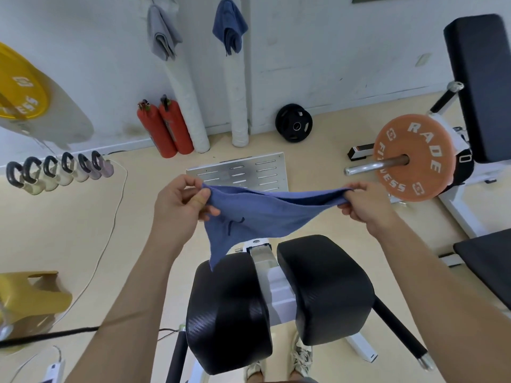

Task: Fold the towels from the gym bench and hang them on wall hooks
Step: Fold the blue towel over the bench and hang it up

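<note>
The left grip and right grip each pinch a top corner of a blue towel, fingers and thumbs clamped on the cloth. It is stretched between them in the air over the far end of the counter, its low corner hanging by the left pad's far edge. On the wall beyond, a grey towel and a second blue towel hang side by side.

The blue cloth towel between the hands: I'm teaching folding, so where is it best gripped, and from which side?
Probably the two upper corners, from the outer ends, as the left hand and right hand pinch it now: the blue cloth towel hangs from that stretched top edge, its loose point drooping.
</note>
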Tool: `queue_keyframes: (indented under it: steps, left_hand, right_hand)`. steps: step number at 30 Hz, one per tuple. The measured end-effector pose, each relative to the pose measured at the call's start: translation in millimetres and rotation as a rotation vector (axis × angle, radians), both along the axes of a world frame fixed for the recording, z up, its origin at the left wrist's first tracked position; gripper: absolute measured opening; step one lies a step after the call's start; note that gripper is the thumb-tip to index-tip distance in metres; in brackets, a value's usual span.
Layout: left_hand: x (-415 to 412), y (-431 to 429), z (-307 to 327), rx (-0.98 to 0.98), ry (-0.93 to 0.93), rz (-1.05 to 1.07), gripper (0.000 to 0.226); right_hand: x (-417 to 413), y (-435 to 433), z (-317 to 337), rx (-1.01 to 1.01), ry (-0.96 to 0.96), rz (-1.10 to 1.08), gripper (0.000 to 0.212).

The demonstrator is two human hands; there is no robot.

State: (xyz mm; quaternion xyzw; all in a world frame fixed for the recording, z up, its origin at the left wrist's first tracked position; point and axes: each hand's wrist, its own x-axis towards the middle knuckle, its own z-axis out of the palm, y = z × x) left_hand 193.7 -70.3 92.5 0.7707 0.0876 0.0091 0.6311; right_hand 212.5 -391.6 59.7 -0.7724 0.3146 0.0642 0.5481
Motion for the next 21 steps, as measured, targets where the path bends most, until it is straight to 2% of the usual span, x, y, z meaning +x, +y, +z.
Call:
queue_keyframes:
  steps: [2, 5, 8, 11, 13, 16, 19, 21]
  left_hand:
    - [8, 5, -6, -0.002, 0.017, -0.034, 0.021]
    - [15, 13, -24, 0.115, 0.066, -0.064, 0.034]
    - [14, 20, -48, 0.143, 0.14, -0.011, 0.024]
    - [12, 26, -68, 0.236, 0.198, 0.051, 0.011]
    - [12, 25, -79, 0.332, 0.219, 0.039, 0.007]
    - [13, 19, -93, 0.506, 0.217, -0.06, 0.012]
    - [20, 17, -102, 0.759, 0.218, -0.226, 0.013]
    - [26, 16, -100, 0.907, 0.197, -0.26, 0.015]
  right_hand:
    - [11, 0, 8, -0.018, -0.001, 0.051, 0.019]
    - [23, -2, 23, -0.097, 0.036, 0.235, 0.01]
    - [30, -1, 29, -0.221, 0.096, 0.457, 0.005]
    - [36, -1, 29, -0.351, 0.161, 0.59, 0.004]
    - [39, 1, 31, -0.581, 0.214, 0.735, 0.006]
    - [37, 21, 30, -1.189, 0.28, 1.084, 0.021]
    - [39, 32, 21, -1.396, 0.267, 1.235, 0.03]
    - [50, 23, 17, -1.403, 0.177, 1.127, 0.024]
